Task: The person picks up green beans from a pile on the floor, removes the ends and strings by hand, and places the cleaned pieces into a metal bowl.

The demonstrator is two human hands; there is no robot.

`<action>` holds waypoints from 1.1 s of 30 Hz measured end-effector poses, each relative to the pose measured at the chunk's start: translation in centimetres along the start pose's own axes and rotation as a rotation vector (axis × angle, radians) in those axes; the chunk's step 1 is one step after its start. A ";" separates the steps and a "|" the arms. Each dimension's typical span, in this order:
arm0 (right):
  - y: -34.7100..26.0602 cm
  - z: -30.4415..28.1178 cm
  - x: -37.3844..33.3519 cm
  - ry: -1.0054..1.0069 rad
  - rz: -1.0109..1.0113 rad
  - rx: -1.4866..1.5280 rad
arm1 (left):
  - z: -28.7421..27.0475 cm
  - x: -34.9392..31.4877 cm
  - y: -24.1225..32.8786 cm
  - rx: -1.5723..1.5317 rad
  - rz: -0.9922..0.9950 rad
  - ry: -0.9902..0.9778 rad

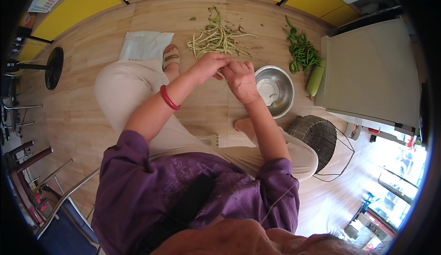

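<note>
Two hands meet over the floor in front of me: my left hand [210, 66] and my right hand [241, 79], fingertips together, each pinched closed on what seems to be a pale bean [221, 75], mostly hidden by my fingers. The loose pile of beans [216, 41] lies on the wooden floor just beyond my hands, and the steel bowl [288, 89] stands just to their right, a few green pieces [274, 103] in its bottom. I judge that I am at the snapping or trimming step, working a single bean. The next move, I think, calls for a short twist with both grips close together, then a reach rightward over the bowl's rim, with any scraps kept out.
</note>
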State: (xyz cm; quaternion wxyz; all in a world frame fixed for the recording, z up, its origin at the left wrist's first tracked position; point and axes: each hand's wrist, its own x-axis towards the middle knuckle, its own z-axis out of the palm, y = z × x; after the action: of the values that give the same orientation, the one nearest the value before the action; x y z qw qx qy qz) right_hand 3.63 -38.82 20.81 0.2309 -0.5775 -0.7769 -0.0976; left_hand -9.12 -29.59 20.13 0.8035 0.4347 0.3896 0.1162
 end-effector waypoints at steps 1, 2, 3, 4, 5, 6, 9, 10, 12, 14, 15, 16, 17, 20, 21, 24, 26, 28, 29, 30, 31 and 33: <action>0.4 0.1 -0.3 0.002 0.062 0.051 | 0.0 0.0 -0.2 0.239 0.147 0.026; 0.8 0.2 -0.4 0.007 0.124 0.105 | -0.2 0.0 -0.5 0.480 0.294 0.053; 1.1 0.3 -0.6 0.011 0.186 0.159 | -0.5 0.0 -0.7 0.720 0.441 0.079; 1.2 0.4 -0.7 0.021 0.234 0.201 | -0.8 0.3 -1.2 0.865 0.611 0.107; 1.2 0.5 -0.9 0.030 0.283 0.245 | -0.8 0.4 -1.5 1.007 0.781 0.133; 1.2 0.6 -1.1 0.038 0.332 0.288 | -0.8 0.5 -1.8 1.146 0.953 0.158; 0.8 0.8 -1.1 0.063 0.852 0.854 | 0.4 -0.2 -1.4 0.856 0.629 0.171; 1.3 0.7 -1.4 0.126 0.785 0.731 | 0.2 0.1 -1.4 0.642 0.497 0.106; 3.3 0.3 -1.7 0.242 0.631 0.495 | -0.7 0.4 -1.0 0.216 0.235 -0.005; 4.7 -0.5 -1.3 0.493 1.027 1.358 | -0.6 0.1 -0.6 -0.004 0.148 -0.033; 4.9 -0.9 -0.8 0.613 1.202 1.807 | -0.7 -0.1 -0.4 -0.111 0.104 -0.045; 4.7 -1.2 -0.5 0.548 1.186 1.775 | -0.9 0.0 -0.4 -0.134 0.094 -0.091; 4.5 -1.2 -0.5 0.378 1.173 1.649 | -0.9 0.2 -0.7 -0.164 0.080 -0.140; 2.9 -0.5 -0.2 0.063 0.915 1.076 | -0.7 0.3 -1.0 -0.182 0.082 -0.243; 2.5 -0.3 -0.1 0.013 0.916 1.177 | -0.5 0.3 -1.0 -0.176 0.089 -0.271; 2.1 0.0 -0.1 -0.075 0.920 1.320 | -0.2 0.4 -1.2 -0.170 0.084 -0.314; 2.4 -0.3 -0.3 -0.046 0.950 1.196 | 0.0 -0.3 -0.5 -0.111 -0.020 -0.254; 3.2 -0.3 -0.6 -0.007 1.041 1.121 | 0.0 -0.6 -0.4 0.031 -0.029 -0.201; 3.5 -0.2 -0.7 0.012 1.085 1.087 | -0.1 -0.7 -0.6 0.146 0.014 -0.171; 3.8 0.0 -1.0 0.018 1.059 1.052 | -0.2 -0.7 -0.8 0.260 0.058 -0.142; 4.1 0.3 -1.3 0.025 1.033 1.018 | -0.4 -0.4 -1.0 0.262 0.048 -0.139; 3.9 -0.1 -1.0 0.047 0.986 0.902 | -0.9 0.0 -1.1 0.265 0.025 -0.126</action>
State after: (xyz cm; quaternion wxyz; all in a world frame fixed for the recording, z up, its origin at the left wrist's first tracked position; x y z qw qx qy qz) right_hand 7.52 -38.49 20.02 0.4841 -0.7096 -0.3815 0.3414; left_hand -9.98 -29.70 18.92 0.7603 0.5483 0.3451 0.0461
